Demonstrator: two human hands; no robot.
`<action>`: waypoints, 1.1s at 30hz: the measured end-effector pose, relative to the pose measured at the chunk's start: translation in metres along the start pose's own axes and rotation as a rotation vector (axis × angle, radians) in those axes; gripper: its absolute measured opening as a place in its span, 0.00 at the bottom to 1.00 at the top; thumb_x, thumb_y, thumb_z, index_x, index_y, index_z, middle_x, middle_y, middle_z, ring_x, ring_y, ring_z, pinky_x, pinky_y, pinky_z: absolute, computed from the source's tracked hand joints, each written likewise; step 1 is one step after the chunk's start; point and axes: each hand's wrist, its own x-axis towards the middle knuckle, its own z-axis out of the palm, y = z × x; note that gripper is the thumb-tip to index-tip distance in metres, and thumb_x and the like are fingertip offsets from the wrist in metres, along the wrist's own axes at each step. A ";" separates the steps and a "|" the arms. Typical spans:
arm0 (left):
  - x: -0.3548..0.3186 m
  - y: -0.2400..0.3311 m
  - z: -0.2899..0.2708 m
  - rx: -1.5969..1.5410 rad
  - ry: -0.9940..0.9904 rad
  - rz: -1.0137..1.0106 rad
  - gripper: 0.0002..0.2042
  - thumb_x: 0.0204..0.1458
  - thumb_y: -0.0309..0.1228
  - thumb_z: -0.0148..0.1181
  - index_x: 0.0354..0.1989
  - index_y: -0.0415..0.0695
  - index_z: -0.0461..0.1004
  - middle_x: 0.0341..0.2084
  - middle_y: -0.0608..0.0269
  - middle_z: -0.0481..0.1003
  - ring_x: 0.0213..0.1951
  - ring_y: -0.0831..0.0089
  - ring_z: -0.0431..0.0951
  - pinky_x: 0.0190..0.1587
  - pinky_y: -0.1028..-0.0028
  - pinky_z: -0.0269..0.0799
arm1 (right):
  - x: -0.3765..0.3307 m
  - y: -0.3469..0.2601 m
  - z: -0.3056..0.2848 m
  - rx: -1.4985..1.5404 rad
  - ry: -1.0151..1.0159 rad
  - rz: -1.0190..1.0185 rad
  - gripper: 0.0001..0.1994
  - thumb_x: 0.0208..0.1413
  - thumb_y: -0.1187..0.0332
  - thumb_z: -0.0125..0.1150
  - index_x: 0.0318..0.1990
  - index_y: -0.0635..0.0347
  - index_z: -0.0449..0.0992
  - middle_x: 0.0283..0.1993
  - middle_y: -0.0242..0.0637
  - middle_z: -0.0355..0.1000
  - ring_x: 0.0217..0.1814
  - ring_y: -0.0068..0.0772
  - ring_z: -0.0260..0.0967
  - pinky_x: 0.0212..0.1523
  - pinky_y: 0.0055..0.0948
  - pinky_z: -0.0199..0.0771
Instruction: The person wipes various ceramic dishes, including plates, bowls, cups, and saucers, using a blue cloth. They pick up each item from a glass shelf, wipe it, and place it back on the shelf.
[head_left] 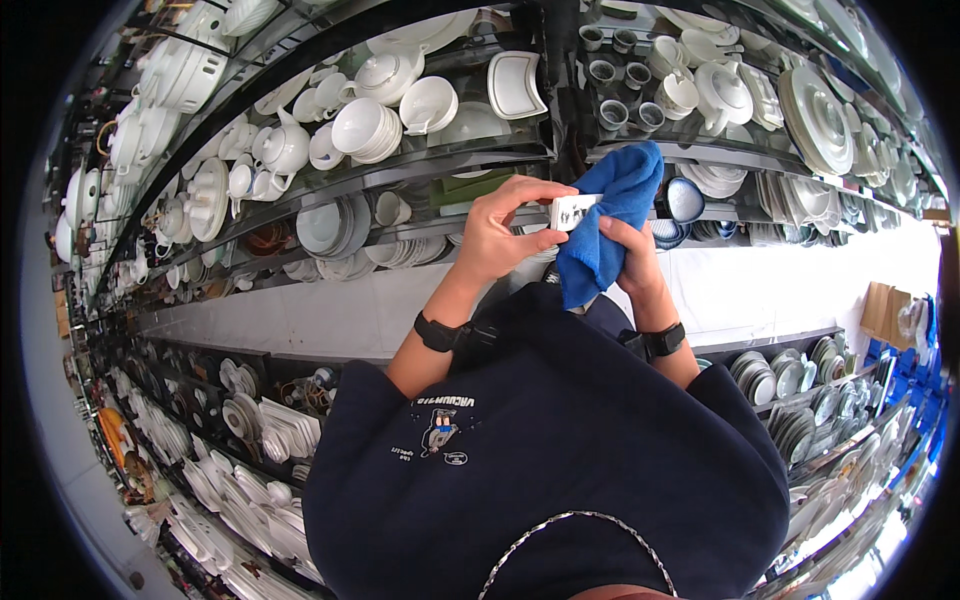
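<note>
My left hand [497,232] grips a small white block-like piece [567,212] with dark markings, its thumb below and fingers above. From the other side, my right hand [634,252] is closed on a blue cloth [600,260], which is bunched up and hangs down below the fingers. Part of the cloth lies against the right end of the white piece and covers it, so its full shape cannot be made out. Both hands are held up in front of the shelves, close to each other.
Ahead, glass shelves [350,178] carry white teapots, stacked bowls [366,130] and a square plate [516,84]. Small dark cups [602,72] and a white teapot [722,96] stand at right. A pale floor aisle [330,318] runs across; racks of plates [290,430] stand behind me.
</note>
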 end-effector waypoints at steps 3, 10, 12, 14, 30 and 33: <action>0.002 -0.008 0.018 -0.190 0.041 0.050 0.25 0.57 0.38 0.72 0.59 0.39 0.73 0.57 0.49 0.77 0.58 0.62 0.77 0.63 0.64 0.70 | 0.002 -0.003 0.002 0.038 -0.024 0.020 0.31 0.52 0.71 0.69 0.63 0.69 0.66 0.55 0.42 0.75 0.54 0.34 0.75 0.57 0.33 0.78; 0.002 -0.013 0.032 -0.141 0.111 0.001 0.31 0.71 0.55 0.42 0.64 0.36 0.65 0.50 0.51 0.77 0.52 0.69 0.77 0.59 0.68 0.71 | 0.005 0.001 0.014 -0.351 -0.024 -0.165 0.25 0.46 0.70 0.74 0.54 0.67 0.75 0.47 0.35 0.77 0.48 0.26 0.74 0.53 0.29 0.75; 0.003 -0.016 0.030 -0.128 0.125 -0.018 0.30 0.72 0.54 0.40 0.64 0.36 0.66 0.48 0.53 0.77 0.50 0.70 0.77 0.58 0.69 0.71 | 0.009 0.006 0.015 -0.398 -0.009 -0.185 0.23 0.45 0.68 0.75 0.49 0.67 0.77 0.43 0.34 0.78 0.45 0.24 0.74 0.51 0.29 0.75; 0.005 -0.016 0.032 -0.109 0.195 -0.044 0.28 0.74 0.50 0.37 0.61 0.35 0.69 0.43 0.57 0.78 0.46 0.73 0.77 0.54 0.72 0.71 | 0.013 0.007 0.015 -0.455 -0.008 -0.148 0.23 0.46 0.68 0.74 0.49 0.67 0.77 0.44 0.35 0.79 0.45 0.25 0.74 0.51 0.29 0.75; -0.026 -0.040 0.032 -0.260 0.273 -0.486 0.28 0.75 0.52 0.33 0.72 0.45 0.61 0.61 0.59 0.70 0.62 0.72 0.69 0.67 0.69 0.64 | 0.026 0.015 0.027 -0.705 -0.169 -0.280 0.28 0.53 0.71 0.74 0.61 0.66 0.71 0.52 0.38 0.77 0.51 0.29 0.75 0.54 0.32 0.77; -0.037 -0.041 0.030 -0.255 0.199 -0.580 0.31 0.74 0.53 0.34 0.75 0.44 0.57 0.61 0.60 0.70 0.60 0.72 0.72 0.62 0.70 0.69 | 0.025 0.018 0.029 -0.865 -0.083 -0.338 0.25 0.52 0.72 0.73 0.58 0.65 0.73 0.48 0.39 0.79 0.50 0.30 0.77 0.53 0.32 0.78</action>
